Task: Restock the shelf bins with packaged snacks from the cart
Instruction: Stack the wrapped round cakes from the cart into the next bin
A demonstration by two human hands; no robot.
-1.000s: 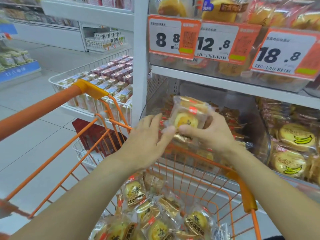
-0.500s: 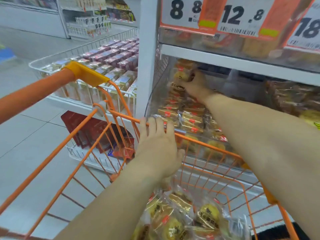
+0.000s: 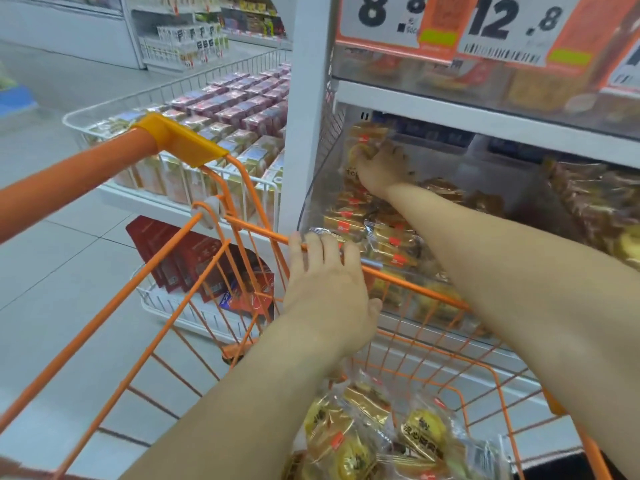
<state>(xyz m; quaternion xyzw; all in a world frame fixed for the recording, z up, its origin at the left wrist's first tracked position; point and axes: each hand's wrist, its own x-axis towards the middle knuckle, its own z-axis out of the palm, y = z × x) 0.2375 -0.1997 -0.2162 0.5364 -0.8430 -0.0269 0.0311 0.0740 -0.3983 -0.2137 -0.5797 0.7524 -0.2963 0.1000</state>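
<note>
A snack pack [image 3: 363,150] is gripped by the right hand [image 3: 384,168] deep in the shelf bin [image 3: 311,188]; placing appears underway. The left hand [image 3: 325,289] is rested flat-fingered on the cart [image 3: 408,282]. Release, then another pack, is called for.

- Two bare forearms reach into view from the bottom edge, with no sleeves visible on either.
- The left hand [image 3: 325,289] wears no glove, ring, or watch; its wrist is bare.
- The right hand [image 3: 382,166] is likewise uncovered, with short fingers [image 3: 398,150] slightly blurred, and a bare wrist.
</note>
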